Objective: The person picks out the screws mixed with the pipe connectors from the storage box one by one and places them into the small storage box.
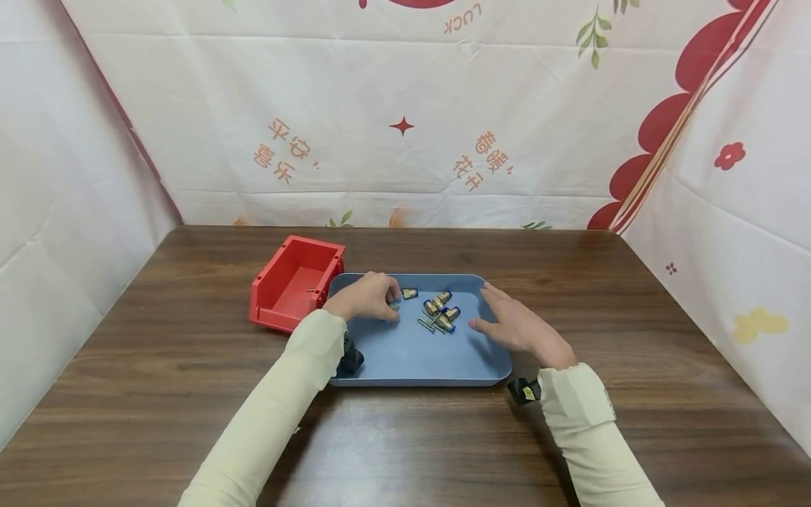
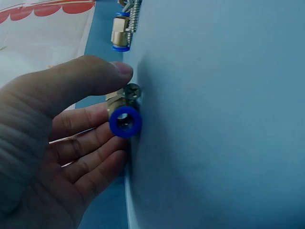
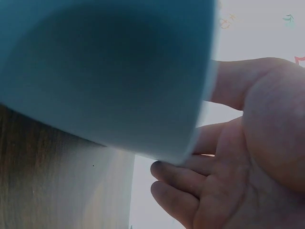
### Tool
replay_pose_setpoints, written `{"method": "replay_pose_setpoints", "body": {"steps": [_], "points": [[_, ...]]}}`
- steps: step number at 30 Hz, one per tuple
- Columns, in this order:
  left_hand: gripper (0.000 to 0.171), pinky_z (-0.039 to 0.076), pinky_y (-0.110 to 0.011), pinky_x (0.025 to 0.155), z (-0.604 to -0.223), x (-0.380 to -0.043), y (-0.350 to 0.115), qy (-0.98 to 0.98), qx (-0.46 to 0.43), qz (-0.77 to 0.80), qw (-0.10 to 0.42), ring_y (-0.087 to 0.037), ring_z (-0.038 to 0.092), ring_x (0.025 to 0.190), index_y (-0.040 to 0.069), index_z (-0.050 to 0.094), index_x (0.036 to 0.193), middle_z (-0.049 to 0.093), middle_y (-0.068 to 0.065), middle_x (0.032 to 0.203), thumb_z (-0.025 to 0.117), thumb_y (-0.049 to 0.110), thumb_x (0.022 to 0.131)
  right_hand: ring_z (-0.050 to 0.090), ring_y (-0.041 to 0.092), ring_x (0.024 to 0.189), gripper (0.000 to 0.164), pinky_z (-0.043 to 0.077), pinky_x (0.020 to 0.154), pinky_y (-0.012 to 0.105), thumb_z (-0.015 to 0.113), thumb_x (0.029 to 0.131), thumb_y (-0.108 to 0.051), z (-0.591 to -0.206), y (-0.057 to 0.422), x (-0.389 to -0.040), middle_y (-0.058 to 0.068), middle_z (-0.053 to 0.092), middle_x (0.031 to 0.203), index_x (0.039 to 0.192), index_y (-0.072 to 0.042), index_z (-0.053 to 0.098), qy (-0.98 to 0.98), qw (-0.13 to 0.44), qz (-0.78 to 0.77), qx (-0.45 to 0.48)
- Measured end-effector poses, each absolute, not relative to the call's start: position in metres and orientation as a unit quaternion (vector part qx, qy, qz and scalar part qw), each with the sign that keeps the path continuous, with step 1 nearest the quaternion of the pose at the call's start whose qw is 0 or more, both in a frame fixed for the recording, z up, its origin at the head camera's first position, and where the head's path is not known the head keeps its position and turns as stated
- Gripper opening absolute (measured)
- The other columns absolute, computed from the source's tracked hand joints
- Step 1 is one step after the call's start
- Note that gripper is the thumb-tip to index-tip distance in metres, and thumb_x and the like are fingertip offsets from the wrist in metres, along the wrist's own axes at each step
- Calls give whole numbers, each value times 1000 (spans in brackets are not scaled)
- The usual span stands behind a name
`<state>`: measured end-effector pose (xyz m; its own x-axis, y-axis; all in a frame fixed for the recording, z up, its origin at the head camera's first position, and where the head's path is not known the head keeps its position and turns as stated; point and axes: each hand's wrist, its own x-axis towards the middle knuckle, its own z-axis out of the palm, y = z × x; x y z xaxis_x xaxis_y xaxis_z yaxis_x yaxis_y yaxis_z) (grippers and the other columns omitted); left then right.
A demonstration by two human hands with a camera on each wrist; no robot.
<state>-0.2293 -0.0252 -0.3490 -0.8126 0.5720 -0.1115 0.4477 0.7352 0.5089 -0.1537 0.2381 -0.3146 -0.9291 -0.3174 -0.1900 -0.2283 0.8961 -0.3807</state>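
Note:
My left hand [image 1: 369,296] reaches into the left part of the blue tray [image 1: 412,362], fingers lightly bent and thumb spread from them. In the left wrist view, a brass push-in fitting [image 2: 124,117] with a blue collar and a screw [image 2: 133,91] lie between thumb and fingers; the thumb tip sits just above the screw. No firm pinch shows. My right hand [image 1: 518,324] is at the tray's right rim, its fingers extended along the outer side and the thumb over the inside. Several brass fittings [image 1: 437,304] and screws [image 1: 426,324] lie in mid-tray.
A red open-front bin [image 1: 269,310] stands against the tray's left side, with a small screw [image 1: 312,290] inside it. The brown wooden table [image 1: 158,366] carries both. A printed white curtain [image 1: 380,84] closes off the back and sides.

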Motion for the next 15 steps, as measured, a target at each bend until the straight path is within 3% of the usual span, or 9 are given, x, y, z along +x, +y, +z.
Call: {"method": "replay_pose_setpoints", "body": {"steps": [15], "points": [[8, 46, -22, 61, -353, -230, -20, 922, 277, 235, 130, -14, 53, 71, 8, 69, 86, 62, -2, 78, 72, 10, 79, 19, 45, 141, 70, 22, 111, 58, 54, 96, -26, -316, 236, -155, 29, 13, 155, 144, 12, 23, 968, 120, -172, -137]]}}
